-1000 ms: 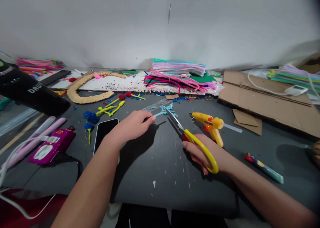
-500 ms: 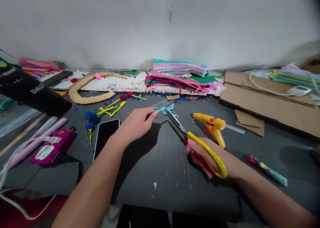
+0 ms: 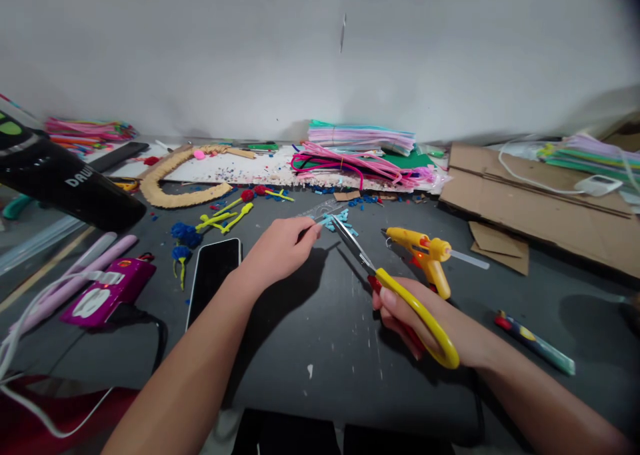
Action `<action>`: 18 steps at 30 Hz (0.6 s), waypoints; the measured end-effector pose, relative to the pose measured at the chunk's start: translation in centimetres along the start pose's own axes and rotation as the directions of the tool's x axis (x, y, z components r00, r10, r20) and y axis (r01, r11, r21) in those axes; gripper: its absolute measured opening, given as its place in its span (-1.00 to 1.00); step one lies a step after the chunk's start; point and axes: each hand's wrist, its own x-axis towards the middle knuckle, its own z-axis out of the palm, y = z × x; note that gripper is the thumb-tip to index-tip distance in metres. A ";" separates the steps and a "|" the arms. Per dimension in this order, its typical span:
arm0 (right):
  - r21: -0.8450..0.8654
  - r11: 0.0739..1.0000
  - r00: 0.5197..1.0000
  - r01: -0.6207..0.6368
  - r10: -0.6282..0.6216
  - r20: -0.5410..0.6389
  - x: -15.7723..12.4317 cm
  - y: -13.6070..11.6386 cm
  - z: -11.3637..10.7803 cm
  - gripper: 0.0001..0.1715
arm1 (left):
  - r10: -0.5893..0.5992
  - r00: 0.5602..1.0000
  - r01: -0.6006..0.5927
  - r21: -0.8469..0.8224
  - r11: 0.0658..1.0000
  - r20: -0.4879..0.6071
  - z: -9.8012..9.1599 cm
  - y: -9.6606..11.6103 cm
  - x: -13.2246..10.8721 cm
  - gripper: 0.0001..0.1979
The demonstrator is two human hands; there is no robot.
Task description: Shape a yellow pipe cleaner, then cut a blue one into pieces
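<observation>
My right hand [image 3: 425,322] grips yellow-and-red-handled scissors [image 3: 400,292], whose blades point up and left towards a light blue pipe cleaner piece [image 3: 336,219]. My left hand [image 3: 280,248] is pinched on the near end of that blue piece, just left of the scissor tips. Both hands hover over the dark table [image 3: 320,335]. Short blue offcuts lie around the blade tips.
A yellow glue gun [image 3: 423,252] stands right of the scissors. A black phone [image 3: 214,272] lies by my left wrist. Pipe cleaner bundles [image 3: 360,155], a cardboard sheet [image 3: 535,198], a pen [image 3: 533,342], a purple device [image 3: 107,295] and a black tool [image 3: 65,182] surround the hands.
My right hand has drawn the scissors slightly back and right. My left hand has shifted a little right, its pinch tighter on the blue piece.
</observation>
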 end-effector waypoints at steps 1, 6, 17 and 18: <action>0.007 1.000 1.000 -0.005 0.005 -0.001 0.0 0.0 0.0 -0.46 | 0.003 1.000 -0.003 0.001 1.000 0.000 0.0 0.0 0.0 -0.62; 0.062 0.997 0.999 -0.048 0.047 0.009 0.1 -0.3 0.1 -0.46 | 0.012 1.000 -0.012 0.003 1.000 -0.014 0.2 0.1 -0.1 -0.63; 0.138 0.983 0.993 -0.121 0.121 0.012 0.4 -0.5 0.3 -0.47 | 0.023 1.000 -0.023 -0.005 1.000 -0.021 0.1 0.3 -0.1 -0.64; 0.140 0.983 0.993 -0.118 0.117 0.011 0.4 -0.5 0.4 -0.47 | 0.027 1.000 -0.027 -0.005 1.000 -0.015 0.2 0.4 -0.1 -0.64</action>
